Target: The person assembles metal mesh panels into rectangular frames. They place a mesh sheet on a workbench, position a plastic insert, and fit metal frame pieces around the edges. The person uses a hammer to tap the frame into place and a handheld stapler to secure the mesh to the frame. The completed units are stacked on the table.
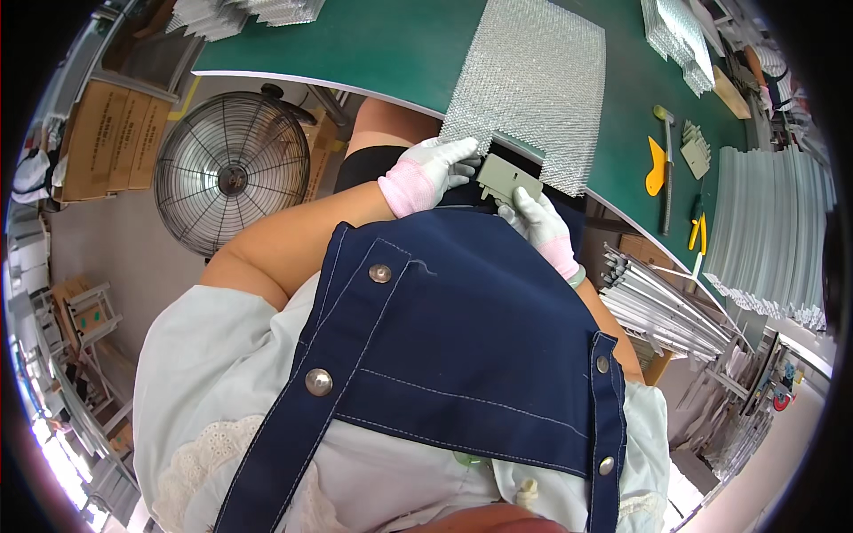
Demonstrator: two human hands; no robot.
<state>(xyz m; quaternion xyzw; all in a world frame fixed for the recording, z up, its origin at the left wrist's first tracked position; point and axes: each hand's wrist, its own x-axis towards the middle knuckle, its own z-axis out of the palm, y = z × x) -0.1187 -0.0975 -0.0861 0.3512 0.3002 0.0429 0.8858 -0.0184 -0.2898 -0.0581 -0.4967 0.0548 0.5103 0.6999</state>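
A grey-green flat plate with small tabs along its edge is gripped by my gloved right hand, the thumb lying over its near right corner. My gloved left hand is beside the plate's left end, fingers stretched out and a little apart. Its upper fingertips reach the near left corner of a silvery mesh sheet; whether they press on it I cannot tell. That sheet lies on the green table and overhangs the near edge, where a rectangular notch opens just beyond the plate.
To the right lie an orange scraper, a hammer, yellow-handled pliers, a pile of grey-green plates and stacked long strips. A floor fan stands left. Metal profiles rest below the table's right side.
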